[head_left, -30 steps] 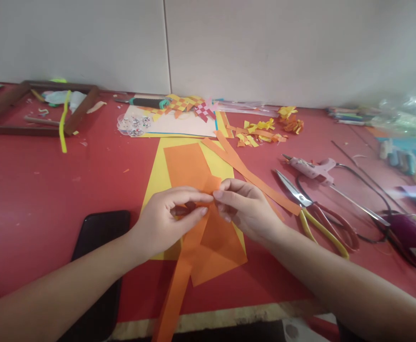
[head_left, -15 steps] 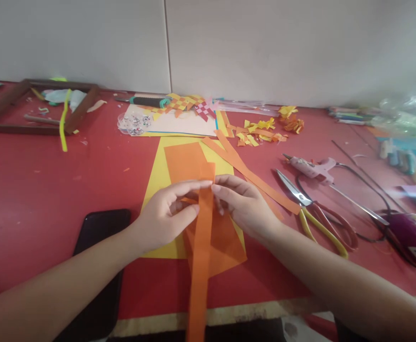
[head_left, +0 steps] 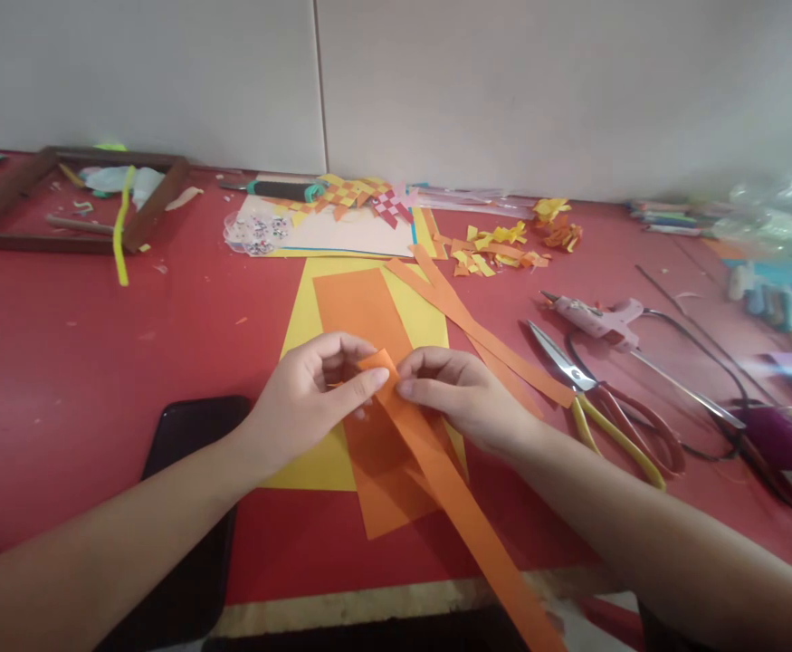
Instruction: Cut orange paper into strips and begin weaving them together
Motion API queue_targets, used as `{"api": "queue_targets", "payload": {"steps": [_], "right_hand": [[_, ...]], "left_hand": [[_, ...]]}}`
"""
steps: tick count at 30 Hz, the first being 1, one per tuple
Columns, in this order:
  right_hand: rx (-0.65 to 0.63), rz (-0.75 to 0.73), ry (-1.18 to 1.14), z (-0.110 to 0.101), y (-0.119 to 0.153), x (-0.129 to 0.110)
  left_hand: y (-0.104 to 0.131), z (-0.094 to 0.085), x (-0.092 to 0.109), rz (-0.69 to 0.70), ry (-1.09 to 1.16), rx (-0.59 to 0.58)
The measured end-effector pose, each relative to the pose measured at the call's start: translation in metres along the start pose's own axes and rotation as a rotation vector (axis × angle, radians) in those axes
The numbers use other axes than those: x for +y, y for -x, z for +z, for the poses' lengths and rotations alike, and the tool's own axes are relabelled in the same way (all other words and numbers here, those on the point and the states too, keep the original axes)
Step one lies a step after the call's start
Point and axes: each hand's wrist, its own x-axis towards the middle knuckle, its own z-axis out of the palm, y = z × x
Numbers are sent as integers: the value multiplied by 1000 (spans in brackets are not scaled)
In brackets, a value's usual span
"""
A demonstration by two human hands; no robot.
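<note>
From here I am holding one orange paper strip [head_left: 446, 480] above one orange sheet [head_left: 358, 312], its long tail slanting past the counter's near edge. The left hand [head_left: 293, 398] is gripping the strip's upper end, the thumb lying across it; the right hand [head_left: 473, 398] is keeping its fingers [head_left: 428, 391] narrow at the strip's right edge, and I cannot tell whether they are closing on it. The orange sheet is resting on one yellow sheet [head_left: 304, 462], its near end overhanging onto the red counter [head_left: 293, 552]. Two loose orange strips [head_left: 508, 355] are crossing on the right, and beyond their lower end I am seeing one pair of scissors [head_left: 577, 378] and one pink glue gun [head_left: 599, 324]. One black phone [head_left: 198, 426] is lying left, partly under the left forearm. Farther back, one clear plastic packet [head_left: 256, 234] is showing small dark and coloured bits, too small for me to count, and is overlapping one white sheet [head_left: 355, 237]. One wooden frame [head_left: 42, 243] at far left is enclosing pale scraps [head_left: 114, 181] and one stick [head_left: 80, 226], and one yellow strip [head_left: 122, 226] is hanging over its front bar.
</note>
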Motion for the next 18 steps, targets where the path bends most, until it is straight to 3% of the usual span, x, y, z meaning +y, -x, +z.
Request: {"api": "queue_targets", "payload": {"steps": [9, 18], "right_hand": [[24, -190, -26, 4, 0, 1], [15, -131, 73, 5, 0, -1]], "left_hand": [[4, 3, 1, -87, -30, -107], [3, 1, -3, -81, -80, -164]]}}
